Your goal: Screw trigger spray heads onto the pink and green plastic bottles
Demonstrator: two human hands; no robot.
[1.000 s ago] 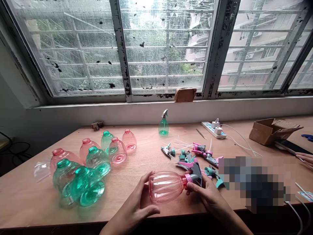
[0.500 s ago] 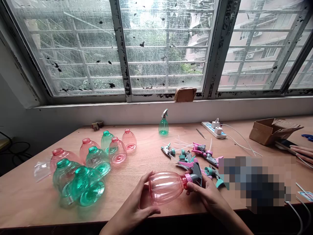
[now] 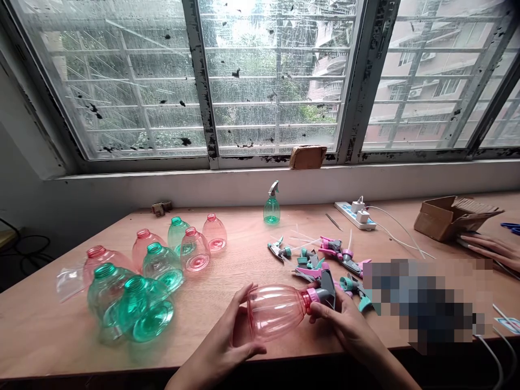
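Note:
A pink transparent spray bottle lies on its side over the wooden table's near edge. My left hand cups its base, fingers curled round it. My right hand grips the pink collar and grey trigger head at the bottle's neck. Just behind lies a heap of loose pink, teal and grey trigger heads with thin white tubes.
Several empty pink and green bottles lie at the left. A finished green spray bottle stands by the wall. A power strip and cardboard box sit at the right, where another person's hand rests.
The pink bottle has tipped slightly in my hands. The other person's hand at the right has moved further onto the table near the box.

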